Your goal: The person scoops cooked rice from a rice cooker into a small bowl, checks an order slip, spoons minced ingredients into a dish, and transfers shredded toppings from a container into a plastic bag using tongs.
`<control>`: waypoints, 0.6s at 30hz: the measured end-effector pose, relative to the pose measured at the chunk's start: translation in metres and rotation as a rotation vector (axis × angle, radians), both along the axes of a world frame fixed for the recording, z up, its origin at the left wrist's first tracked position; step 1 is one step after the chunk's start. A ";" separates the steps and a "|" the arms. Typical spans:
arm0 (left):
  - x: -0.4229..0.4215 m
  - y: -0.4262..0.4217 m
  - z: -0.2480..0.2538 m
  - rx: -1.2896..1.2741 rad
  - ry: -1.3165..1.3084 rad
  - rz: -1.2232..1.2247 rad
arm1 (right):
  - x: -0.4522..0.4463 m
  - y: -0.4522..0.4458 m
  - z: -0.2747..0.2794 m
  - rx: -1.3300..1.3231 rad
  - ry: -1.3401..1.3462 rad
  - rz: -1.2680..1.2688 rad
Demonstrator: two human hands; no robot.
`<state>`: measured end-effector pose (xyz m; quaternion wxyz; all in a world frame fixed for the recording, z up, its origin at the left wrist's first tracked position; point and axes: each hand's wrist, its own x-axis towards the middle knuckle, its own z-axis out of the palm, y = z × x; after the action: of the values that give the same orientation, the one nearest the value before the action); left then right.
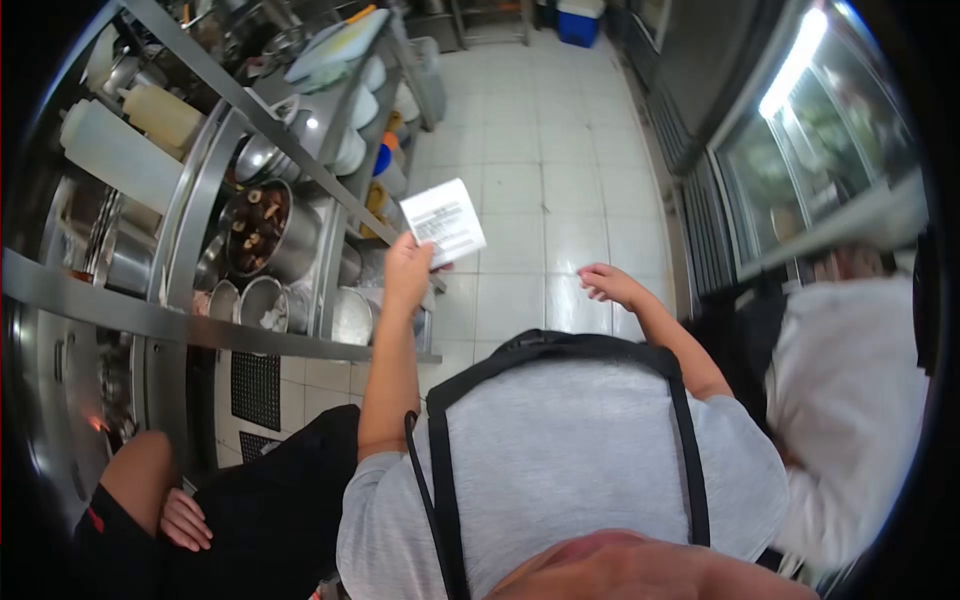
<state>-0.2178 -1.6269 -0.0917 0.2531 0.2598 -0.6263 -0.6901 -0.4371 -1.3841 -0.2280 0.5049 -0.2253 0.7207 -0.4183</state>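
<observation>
My left hand [408, 270] is closed around the lower left edge of a white paper slip [443, 222], with the thumb on its face. Lines of dark print run across the slip, too small to read. It is held up in front of the steel shelving, above the tiled floor. My right hand [607, 284] hangs in the air over the floor tiles, palm side partly hidden. Its fingers are loosely bent and a little apart, with nothing visible in them.
On the left stands a steel shelf unit [330, 190] with a pot of dark food pieces [262, 228], bowls and squeeze bottles [125, 150]. A glass-door fridge [800, 170] is on the right. One person in black [270, 510] is at lower left, another in white [850, 400] at right. A blue cooler [578, 25] stands far ahead.
</observation>
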 end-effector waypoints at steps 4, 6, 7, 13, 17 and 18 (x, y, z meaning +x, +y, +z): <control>-0.029 -0.031 -0.019 0.023 -0.078 -0.022 | -0.007 -0.144 0.084 -0.325 -0.105 0.349; -0.041 -0.046 -0.027 0.044 -0.093 0.005 | 0.002 -0.208 0.090 -0.408 -0.089 0.393; -0.046 -0.057 -0.033 0.054 -0.078 0.021 | -0.001 -0.235 0.087 -0.447 -0.074 0.414; -0.070 -0.186 -0.038 0.063 0.049 0.215 | -0.032 -0.369 0.117 -0.316 -0.071 0.711; -0.106 -0.254 -0.020 0.019 0.219 0.375 | -0.059 -0.442 0.159 -0.352 -0.022 0.730; -0.110 -0.269 -0.014 0.028 0.247 0.406 | -0.064 -0.464 0.159 -0.363 -0.008 0.727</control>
<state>-0.3279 -1.8962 -0.1053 0.4579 0.2975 -0.5156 -0.6602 -0.5013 -1.8483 -0.0689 0.5747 -0.5491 0.5068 -0.3338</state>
